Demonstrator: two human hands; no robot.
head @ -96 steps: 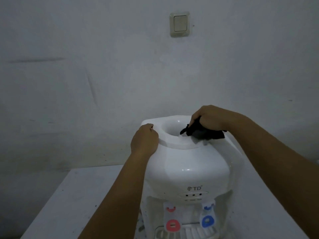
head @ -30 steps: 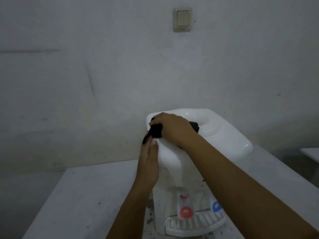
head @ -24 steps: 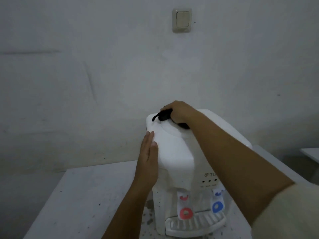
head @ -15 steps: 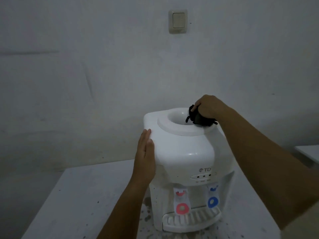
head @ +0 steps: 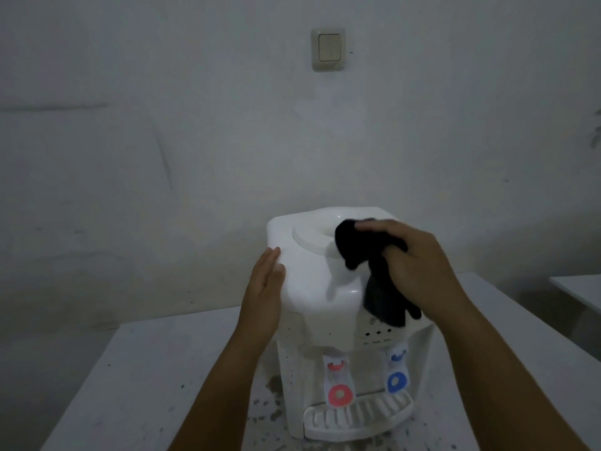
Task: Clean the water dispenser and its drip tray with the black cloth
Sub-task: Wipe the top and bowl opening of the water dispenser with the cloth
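Observation:
A white water dispenser [head: 312, 288] stands on a white table [head: 136, 379], with a red tap [head: 340, 393], a blue tap [head: 396, 382] and a slotted drip tray [head: 357, 418] at its foot. My left hand [head: 265, 297] lies flat with straight fingers against the dispenser's left side. My right hand [head: 413, 265] grips the black cloth [head: 374, 271] over the dispenser's top right front. The cloth drapes from the bottle well's rim down toward the indicator lights.
Dark specks and wet marks dot the table around the dispenser's base. A light switch [head: 328, 48] sits on the wall behind. Another white surface [head: 579, 291] shows at the right edge.
My right hand has brought the cloth from the back right of the top rim forward and down onto the front right shoulder. My left hand stays on the left side.

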